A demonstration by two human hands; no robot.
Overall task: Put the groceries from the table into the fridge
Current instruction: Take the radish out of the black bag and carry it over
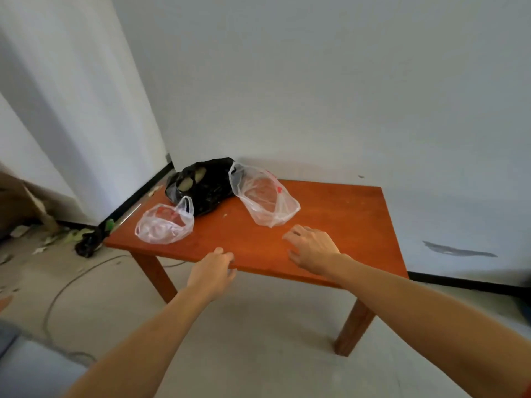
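A low reddish wooden table [330,214] stands against the white wall. On it lie three bags: a black plastic bag [204,188] at the back left with pale round things showing inside, a clear plastic bag [165,224] at the front left, and a second clear bag [265,201] in the middle. My left hand [211,272] hovers at the table's front edge, fingers curled, holding nothing. Over the tabletop, just in front of the middle clear bag, my right hand [311,248] is spread palm down and empty. No fridge is in view.
A white pillar [86,124] rises at the left. Litter, a small dark bag [87,245] and a cable [71,285] lie on the concrete floor left of the table. A dark scuff [457,249] marks the wall at the right.
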